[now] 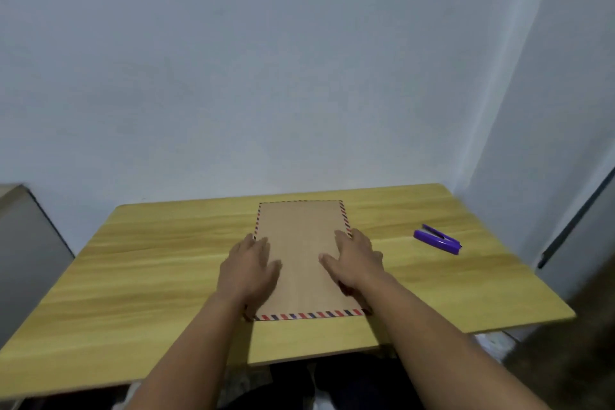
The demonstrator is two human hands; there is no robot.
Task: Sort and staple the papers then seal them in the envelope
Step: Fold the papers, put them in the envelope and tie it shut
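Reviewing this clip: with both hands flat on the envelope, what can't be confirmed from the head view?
- Papers: none visible; whether they are inside the envelope cannot be told.
- Seal: no flap shows on the face seen.
- Envelope side edges: partly covered by the left hand and right hand.
- Stapler: too small and blurred to see staples.

1. One envelope (303, 253), brown with a red-and-blue striped border, is lying flat at the middle of the counter (149, 276), reaching toward the far edge.
2. One purple stapler (437, 239) is sitting near the counter's right edge, well apart from the envelope.
3. Two hands are showing: one left hand (249, 266) is resting on the envelope's left side, and one right hand (356, 260) is resting on its right side, both with fingers straight.
4. One counter is carrying everything.
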